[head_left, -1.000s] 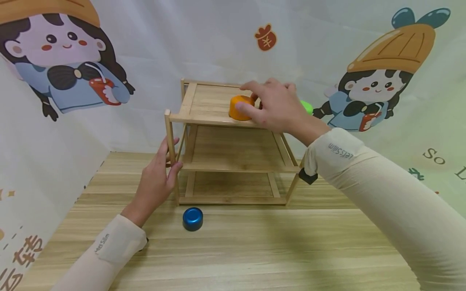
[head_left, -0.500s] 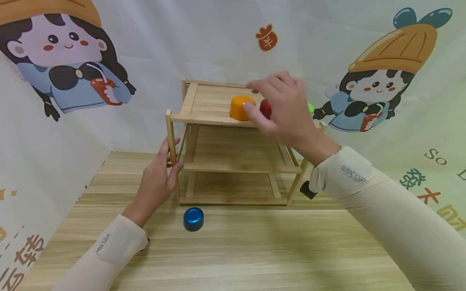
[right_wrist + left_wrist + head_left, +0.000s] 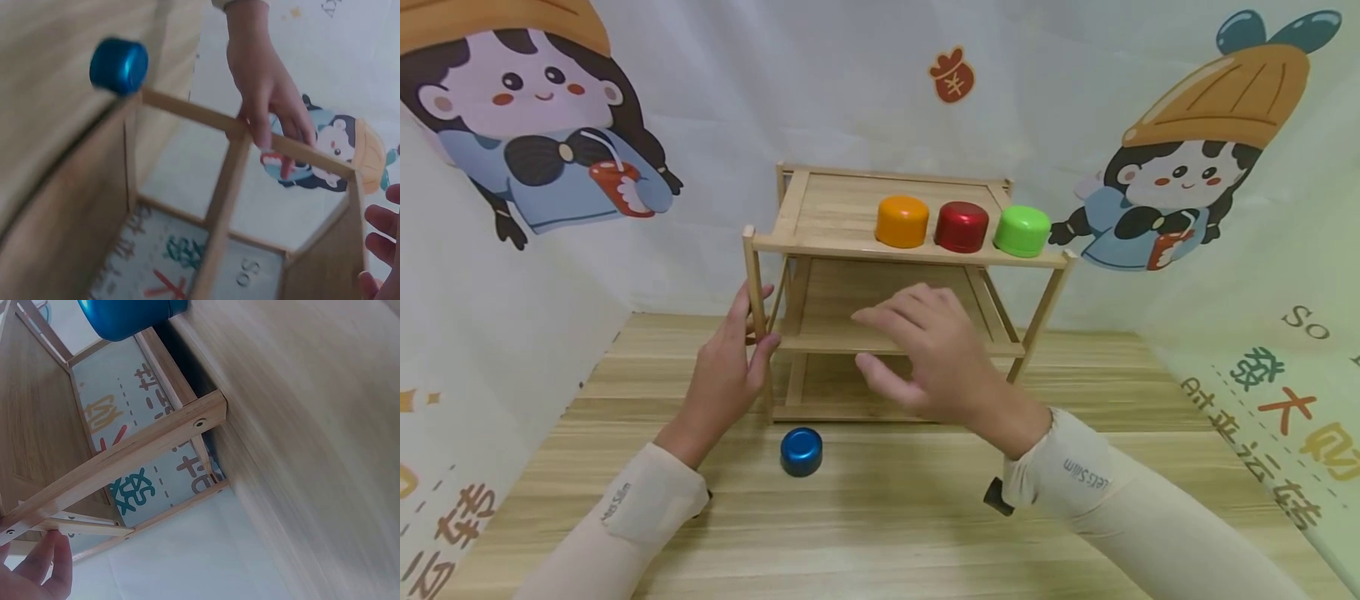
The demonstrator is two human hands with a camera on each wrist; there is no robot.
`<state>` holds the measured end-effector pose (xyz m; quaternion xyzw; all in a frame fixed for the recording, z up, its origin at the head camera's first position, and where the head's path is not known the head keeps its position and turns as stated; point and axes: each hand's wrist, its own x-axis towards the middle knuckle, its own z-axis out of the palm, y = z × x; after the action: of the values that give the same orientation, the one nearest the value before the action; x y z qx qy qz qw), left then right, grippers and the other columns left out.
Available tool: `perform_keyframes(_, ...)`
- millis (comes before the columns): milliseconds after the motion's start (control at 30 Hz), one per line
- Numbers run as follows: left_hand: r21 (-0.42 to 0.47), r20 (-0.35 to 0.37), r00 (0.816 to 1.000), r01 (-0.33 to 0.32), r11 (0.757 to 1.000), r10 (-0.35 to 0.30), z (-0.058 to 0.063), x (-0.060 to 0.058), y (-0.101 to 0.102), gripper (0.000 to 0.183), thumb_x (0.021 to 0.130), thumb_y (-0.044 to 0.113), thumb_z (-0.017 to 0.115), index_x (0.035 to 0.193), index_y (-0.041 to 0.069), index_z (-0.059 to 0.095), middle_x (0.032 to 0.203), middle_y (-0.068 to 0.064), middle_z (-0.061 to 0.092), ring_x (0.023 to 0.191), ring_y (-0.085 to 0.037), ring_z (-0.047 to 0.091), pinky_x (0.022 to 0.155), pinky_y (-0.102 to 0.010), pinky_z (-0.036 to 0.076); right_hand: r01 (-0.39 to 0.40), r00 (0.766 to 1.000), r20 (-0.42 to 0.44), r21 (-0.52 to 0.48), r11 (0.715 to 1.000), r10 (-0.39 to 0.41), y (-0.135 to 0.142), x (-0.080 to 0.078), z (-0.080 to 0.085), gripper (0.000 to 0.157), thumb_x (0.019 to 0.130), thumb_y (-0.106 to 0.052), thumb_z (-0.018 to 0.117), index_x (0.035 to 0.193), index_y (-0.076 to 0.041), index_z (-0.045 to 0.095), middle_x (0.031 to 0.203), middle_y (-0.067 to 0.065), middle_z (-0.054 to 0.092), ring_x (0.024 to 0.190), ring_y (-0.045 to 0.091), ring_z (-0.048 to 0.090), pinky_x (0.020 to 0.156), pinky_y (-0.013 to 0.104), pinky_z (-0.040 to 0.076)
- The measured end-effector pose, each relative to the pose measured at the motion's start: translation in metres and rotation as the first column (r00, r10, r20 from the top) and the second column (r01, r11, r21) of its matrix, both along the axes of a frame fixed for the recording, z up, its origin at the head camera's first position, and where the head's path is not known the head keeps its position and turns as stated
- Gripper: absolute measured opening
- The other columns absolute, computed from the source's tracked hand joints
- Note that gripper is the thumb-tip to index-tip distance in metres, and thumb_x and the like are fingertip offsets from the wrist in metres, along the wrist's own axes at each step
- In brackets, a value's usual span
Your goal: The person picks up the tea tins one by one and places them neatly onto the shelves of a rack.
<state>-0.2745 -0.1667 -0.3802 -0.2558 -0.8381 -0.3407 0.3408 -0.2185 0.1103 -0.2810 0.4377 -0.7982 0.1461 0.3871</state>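
My left hand [image 3: 724, 373] holds the left front post of a three-tier wooden shelf [image 3: 895, 346], its thumb in front and its fingers behind. In the left wrist view its fingertips [image 3: 59, 562] touch the wood. Fingers loosely bent and holding nothing, my right hand [image 3: 932, 354] hovers in front of the middle tier. A small round blue metallic tin [image 3: 802, 452] stands on the table by the shelf's left front foot. Along the top tier's front edge, orange [image 3: 902, 222], red [image 3: 962, 227] and green [image 3: 1022, 231] tins of similar shape stand in a row.
The wood-grain table [image 3: 880, 533] stretches in front of the shelf and to both sides. A white printed cloth [image 3: 820, 92] with cartoon figures hangs behind and at the sides. Dark wrist cameras, including one at the right cuff [image 3: 998, 497], stick out below the sleeves.
My right hand has let go of the orange tin and come down and towards me, uncovering the red and green tins. My left hand stays on the post.
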Motion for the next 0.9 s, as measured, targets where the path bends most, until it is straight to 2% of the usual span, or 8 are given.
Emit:
perform_keyframes(267, 0.009, 0.001, 1.000, -0.002, 1.000, 0.002, -0.001, 0.001, 0.000, 0.081, 0.098, 0.005, 0.066, 0.163, 0.014, 0.019, 0.154, -0.011, 0.050, 0.111, -0.039, 0.071, 0.083, -0.051, 0.063, 0.034, 0.995, 0.094, 0.059, 0.998, -0.040, -0.013, 0.004, -0.046, 0.036, 0.093, -0.041, 0.067, 0.119, -0.017, 0.073, 0.110, -0.003, 0.074, 0.104, 0.017, 0.062, 0.082, 0.033, 0.051)
perform_keyframes(500, -0.009, 0.007, 1.000, -0.008, 1.000, 0.008, 0.001, 0.000, 0.000, 0.080, 0.100, 0.010, 0.065, 0.164, 0.015, 0.017, 0.149, -0.013, 0.054, 0.112, -0.036, 0.071, 0.085, -0.048, 0.063, 0.056, 0.983, 0.167, 0.097, 0.994, -0.072, -0.021, 0.001, -0.080, 0.041, 0.092, -0.045, 0.071, 0.124, -0.021, 0.072, 0.114, -0.004, 0.074, 0.110, 0.016, 0.062, 0.086, 0.037, 0.052)
perform_keyframes(633, -0.009, 0.007, 1.000, -0.005, 1.000, 0.005, 0.002, 0.000, -0.001, 0.080, 0.100, 0.010, 0.065, 0.164, 0.014, 0.017, 0.148, -0.014, 0.055, 0.112, -0.036, 0.070, 0.086, -0.049, 0.063, 0.078, 0.964, 0.242, 0.149, 0.986, -0.113, -0.028, -0.001, -0.097, 0.046, 0.094, -0.049, 0.067, 0.131, -0.023, 0.068, 0.120, -0.005, 0.072, 0.113, 0.015, 0.059, 0.084, 0.037, 0.051)
perform_keyframes(900, -0.004, 0.004, 1.000, 0.006, 1.000, -0.006, -0.001, 0.000, -0.001, 0.080, 0.100, 0.008, 0.064, 0.164, 0.014, 0.016, 0.149, -0.014, 0.054, 0.115, -0.037, 0.070, 0.086, -0.049, 0.063, 0.083, 0.923, 0.346, 0.252, 0.964, -0.169, -0.042, -0.007, -0.124, 0.056, 0.097, -0.060, 0.059, 0.141, -0.027, 0.060, 0.129, -0.006, 0.069, 0.117, 0.015, 0.056, 0.089, 0.043, 0.049)
